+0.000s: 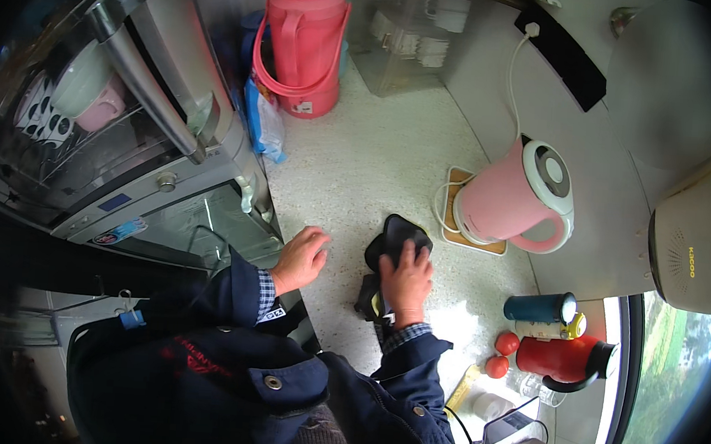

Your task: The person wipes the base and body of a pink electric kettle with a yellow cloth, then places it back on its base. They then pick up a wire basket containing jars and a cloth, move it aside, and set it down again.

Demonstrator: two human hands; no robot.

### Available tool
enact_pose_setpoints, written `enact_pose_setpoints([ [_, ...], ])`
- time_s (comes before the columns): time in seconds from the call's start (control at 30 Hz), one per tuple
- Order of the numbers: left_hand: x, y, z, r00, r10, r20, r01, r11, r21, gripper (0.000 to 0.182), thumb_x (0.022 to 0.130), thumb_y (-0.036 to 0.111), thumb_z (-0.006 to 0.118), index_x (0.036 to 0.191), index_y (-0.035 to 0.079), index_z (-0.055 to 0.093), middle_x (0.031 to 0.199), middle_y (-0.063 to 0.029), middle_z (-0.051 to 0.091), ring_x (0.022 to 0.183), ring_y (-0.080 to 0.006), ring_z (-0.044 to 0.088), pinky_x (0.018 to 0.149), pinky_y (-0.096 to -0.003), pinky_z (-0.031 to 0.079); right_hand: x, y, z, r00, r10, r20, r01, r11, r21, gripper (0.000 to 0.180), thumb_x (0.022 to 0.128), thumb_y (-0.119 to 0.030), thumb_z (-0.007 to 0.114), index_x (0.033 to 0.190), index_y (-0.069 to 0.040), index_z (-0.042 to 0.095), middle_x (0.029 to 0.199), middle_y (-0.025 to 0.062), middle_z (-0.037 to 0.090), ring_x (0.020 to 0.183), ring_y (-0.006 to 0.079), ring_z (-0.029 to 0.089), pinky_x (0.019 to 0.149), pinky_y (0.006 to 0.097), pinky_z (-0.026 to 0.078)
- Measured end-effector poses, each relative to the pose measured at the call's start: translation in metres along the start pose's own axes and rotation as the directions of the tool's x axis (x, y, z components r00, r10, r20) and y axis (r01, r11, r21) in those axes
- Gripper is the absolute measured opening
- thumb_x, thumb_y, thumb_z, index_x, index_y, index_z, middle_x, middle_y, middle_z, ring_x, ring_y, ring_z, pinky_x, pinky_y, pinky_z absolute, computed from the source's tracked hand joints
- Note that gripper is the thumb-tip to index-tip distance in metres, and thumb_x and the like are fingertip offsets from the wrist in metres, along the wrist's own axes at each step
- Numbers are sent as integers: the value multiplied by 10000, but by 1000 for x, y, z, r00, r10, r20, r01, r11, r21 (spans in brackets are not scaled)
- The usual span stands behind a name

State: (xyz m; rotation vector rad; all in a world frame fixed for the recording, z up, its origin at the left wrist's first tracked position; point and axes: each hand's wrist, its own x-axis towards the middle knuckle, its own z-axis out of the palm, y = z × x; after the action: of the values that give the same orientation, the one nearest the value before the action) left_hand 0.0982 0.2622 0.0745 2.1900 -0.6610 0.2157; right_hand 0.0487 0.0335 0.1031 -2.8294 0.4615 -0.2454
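Note:
My right hand (408, 284) lies palm down, its spread fingertips on a black padded item (396, 240), perhaps a pouch or glove. Whether the fingers grip it cannot be made out. A smaller dark piece with yellow edging (370, 297) sits just left of my right wrist; whether the two are joined is unclear. Over the counter's near left edge, my left hand (301, 260) hovers with loosely bent fingers and nothing in it. Both hands are above the speckled pale countertop (353, 166).
A pink electric kettle (505, 198) stands on a wooden-topped tray (452, 216). Behind are a pink thermos flask (306, 39) and a clear box (397, 70). Bottles, including a red jug (553, 356), and two tomatoes (502, 354) lie right. A glass-doored cabinet (177, 209) borders the left.

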Motion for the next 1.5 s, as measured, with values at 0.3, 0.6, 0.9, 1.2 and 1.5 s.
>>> enact_pose_setpoints([
  [0.3,2,-34,2,998,60,-15,-57,987,148,176,843,106,644,989,10,626,1041,-131,587,985,-335,577,833,-399,494,73,-23,38,986,-165,4,159,957,244,229,786,-151,616,950,8,614,1060,281,594,959,470,570,755,521,514],
  [0.6,36,-59,4,994,108,-32,-101,979,178,175,825,114,636,995,77,625,919,-96,578,842,-304,608,665,-406,513,303,-59,3,914,28,-404,118,936,332,327,804,-124,569,1097,22,587,1146,267,572,1059,466,516,885,519,449],
  [0.9,41,-64,3,993,115,-19,-113,987,116,175,751,55,660,920,64,613,844,-87,578,764,-294,601,601,-395,496,461,-18,45,929,315,194,-340,933,114,546,923,-309,522,1389,-42,425,1454,212,402,1328,449,352,1053,618,322],
  [1.2,42,-62,4,997,59,-39,-55,993,105,180,747,47,662,926,59,644,847,-77,598,759,-285,620,614,-366,514,528,-18,81,976,55,208,-57,998,3,514,925,-208,434,1429,-109,440,1547,97,321,1443,376,215,1118,579,254],
  [1.5,41,-64,5,994,96,-56,-89,989,115,183,735,32,658,915,58,635,830,-80,596,738,-290,614,596,-378,504,513,-2,113,977,-208,46,204,976,73,465,868,-129,479,1322,-147,577,1444,32,486,1395,311,344,1093,562,289],
])
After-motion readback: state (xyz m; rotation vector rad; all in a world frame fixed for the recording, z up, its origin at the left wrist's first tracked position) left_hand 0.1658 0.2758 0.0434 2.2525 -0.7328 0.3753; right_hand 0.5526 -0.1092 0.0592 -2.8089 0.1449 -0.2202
